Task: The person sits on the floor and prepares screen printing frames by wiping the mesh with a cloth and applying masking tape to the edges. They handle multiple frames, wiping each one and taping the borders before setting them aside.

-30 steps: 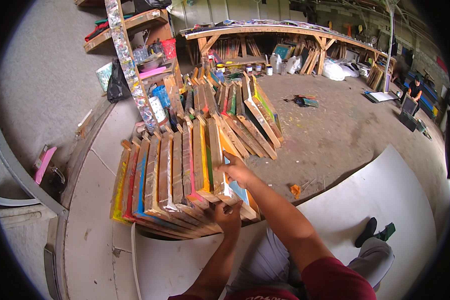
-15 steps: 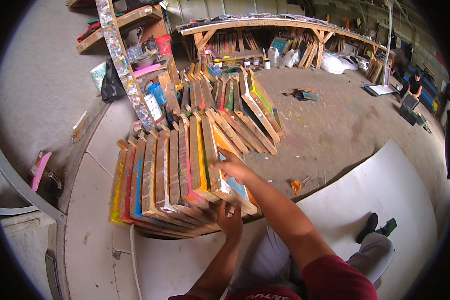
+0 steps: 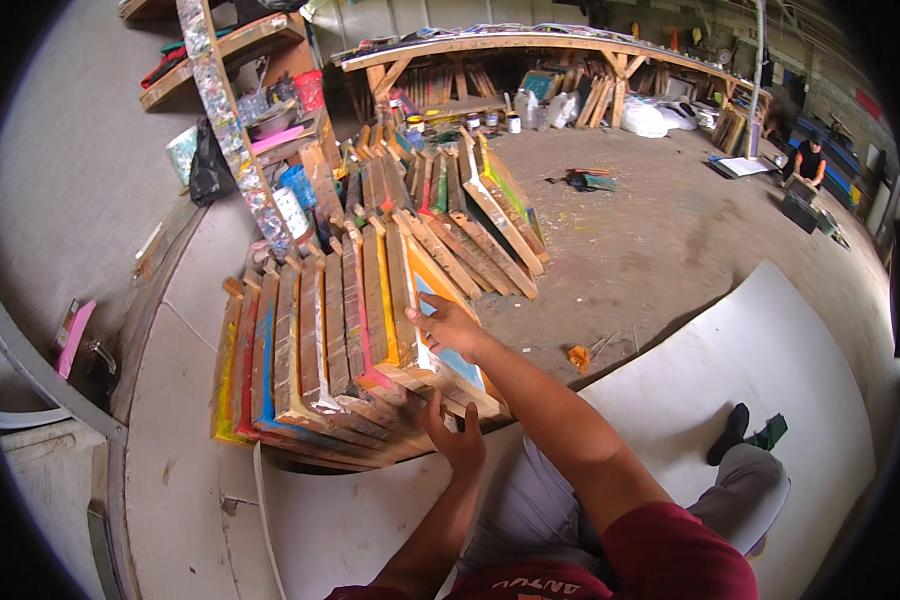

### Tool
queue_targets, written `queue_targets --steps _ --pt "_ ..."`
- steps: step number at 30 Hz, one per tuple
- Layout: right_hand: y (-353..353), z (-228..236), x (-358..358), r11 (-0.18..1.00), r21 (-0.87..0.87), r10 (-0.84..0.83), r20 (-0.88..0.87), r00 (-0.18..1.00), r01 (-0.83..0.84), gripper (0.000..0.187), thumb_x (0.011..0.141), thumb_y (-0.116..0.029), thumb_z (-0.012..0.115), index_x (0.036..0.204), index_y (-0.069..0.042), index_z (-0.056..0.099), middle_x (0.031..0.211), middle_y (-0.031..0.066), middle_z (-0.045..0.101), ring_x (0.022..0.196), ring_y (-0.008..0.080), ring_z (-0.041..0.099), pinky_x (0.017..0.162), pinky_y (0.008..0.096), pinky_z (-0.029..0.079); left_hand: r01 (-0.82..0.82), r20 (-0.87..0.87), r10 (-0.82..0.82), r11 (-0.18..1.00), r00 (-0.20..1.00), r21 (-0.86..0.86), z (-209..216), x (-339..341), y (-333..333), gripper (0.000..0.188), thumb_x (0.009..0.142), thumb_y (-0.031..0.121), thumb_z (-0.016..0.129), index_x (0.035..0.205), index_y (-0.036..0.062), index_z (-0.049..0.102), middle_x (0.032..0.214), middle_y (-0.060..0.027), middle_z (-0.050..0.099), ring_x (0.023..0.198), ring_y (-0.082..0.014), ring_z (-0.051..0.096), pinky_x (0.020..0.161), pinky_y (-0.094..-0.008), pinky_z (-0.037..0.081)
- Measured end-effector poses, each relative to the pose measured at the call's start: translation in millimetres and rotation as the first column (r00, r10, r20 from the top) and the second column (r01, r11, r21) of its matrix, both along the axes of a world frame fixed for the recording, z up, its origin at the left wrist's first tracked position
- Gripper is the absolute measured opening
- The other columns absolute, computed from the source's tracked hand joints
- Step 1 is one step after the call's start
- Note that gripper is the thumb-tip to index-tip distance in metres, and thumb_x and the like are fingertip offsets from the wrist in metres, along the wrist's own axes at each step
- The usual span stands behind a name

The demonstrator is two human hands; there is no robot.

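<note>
A row of paint-stained wooden frames leans on edge in front of me. Nearest is a frame with an orange and pale blue panel. My right hand lies across this front frame, its fingers spread at the frame's left edge and its forearm crossing over from the right. Below, my left hand is raised palm up, thumb and fingers apart, close under the frames' lower edges. Whether its fingertips touch the wood I cannot tell.
A second row of frames leans behind. A paint-covered post and cluttered shelves stand at left, a long wooden workbench at the back. Orange scrap lies on the floor beyond a white sheet. Another person sits far right.
The view has shifted slightly, moving the scene left and up. My left hand sits a little lower against the frames, fingers wider apart. A green strip beside the front frame is now covered.
</note>
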State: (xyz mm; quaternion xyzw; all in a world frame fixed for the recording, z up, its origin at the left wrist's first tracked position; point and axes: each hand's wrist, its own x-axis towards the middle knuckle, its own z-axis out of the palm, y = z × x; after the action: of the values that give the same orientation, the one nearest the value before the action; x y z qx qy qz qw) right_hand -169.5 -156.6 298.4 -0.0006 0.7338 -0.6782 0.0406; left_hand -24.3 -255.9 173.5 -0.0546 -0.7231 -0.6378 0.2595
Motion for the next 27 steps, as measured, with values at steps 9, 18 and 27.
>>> queue_targets --steps 9,18,27 --pt "107 -26 61 0.939 0.235 -0.227 -0.12 0.966 0.25 0.077 0.098 -0.051 0.073 0.147 0.005 0.053 0.09 0.0202 0.074 0.082 0.0246 0.072 0.074 0.037 0.057 0.418 -0.084 -0.409 0.889 0.908 0.189 2 -23 83 0.039 0.099 0.009 0.071 0.134 -0.0004 0.059 0.123 -0.0123 0.058 0.105 -0.0214 0.057 0.092 -0.0346 0.049" --pt "260 -70 91 0.806 0.329 -0.451 -0.2 0.87 0.493 0.065 0.098 -0.045 0.074 0.141 0.001 0.061 0.112 0.0246 0.074 0.098 0.0309 0.074 0.087 0.0413 0.057 0.449 0.119 -0.585 0.722 0.802 0.526 8 -104 234 0.044 0.108 0.022 0.064 0.143 -0.0013 0.053 0.146 -0.0156 0.055 0.127 -0.023 0.057 0.11 -0.0364 0.043" --pt "400 -107 -65 0.776 0.461 -0.292 -0.342 0.893 0.431 0.055 0.094 -0.037 0.078 0.133 0.001 0.067 0.122 0.0232 0.071 0.098 0.0354 0.073 0.086 0.0427 0.058 0.4 0.167 -0.492 0.827 0.854 0.394 7 -284 367 0.041 0.109 0.018 0.06 0.144 -0.0011 0.054 0.14 -0.0156 0.057 0.127 -0.0227 0.056 0.11 -0.0371 0.044"
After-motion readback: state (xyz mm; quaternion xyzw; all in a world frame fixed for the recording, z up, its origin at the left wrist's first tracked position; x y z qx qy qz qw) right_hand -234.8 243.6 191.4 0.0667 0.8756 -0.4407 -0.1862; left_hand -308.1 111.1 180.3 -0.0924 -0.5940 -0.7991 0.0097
